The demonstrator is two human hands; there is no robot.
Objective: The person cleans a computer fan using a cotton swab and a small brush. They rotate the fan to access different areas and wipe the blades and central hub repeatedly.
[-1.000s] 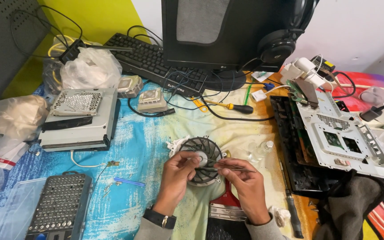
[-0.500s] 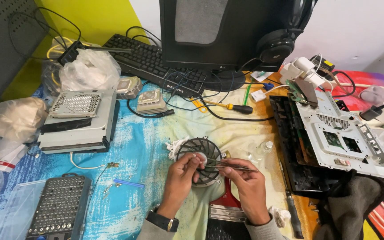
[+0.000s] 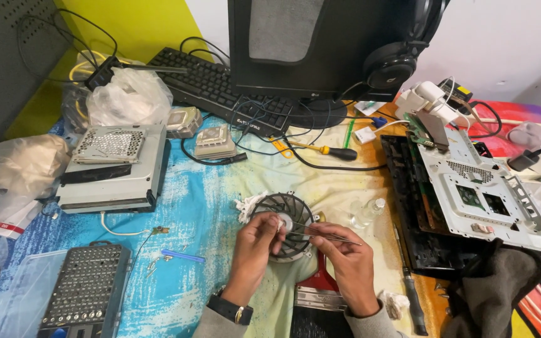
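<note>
A round black cooling fan (image 3: 289, 211) lies on the blue and cream cloth in front of me. My left hand (image 3: 255, 247) rests on the fan's near left side, its fingertips pinching a small white wad against the white hub. My right hand (image 3: 349, 260) holds thin metal tweezers (image 3: 327, 234) whose tips point left at the hub. A black watch sits on my left wrist. Both hands cover the near part of the fan.
A paintbrush (image 3: 317, 291) lies under my right wrist. A bit set case (image 3: 86, 291) sits near left, a silver drive unit (image 3: 114, 169) at left. A metal chassis plate (image 3: 483, 188) and black shell lie right. Keyboard (image 3: 220, 94), monitor, headphones and screwdriver (image 3: 324, 150) are behind.
The tweezers in my right hand have turned and moved in toward the fan hub. My left fingers have shifted onto the hub with the white wad.
</note>
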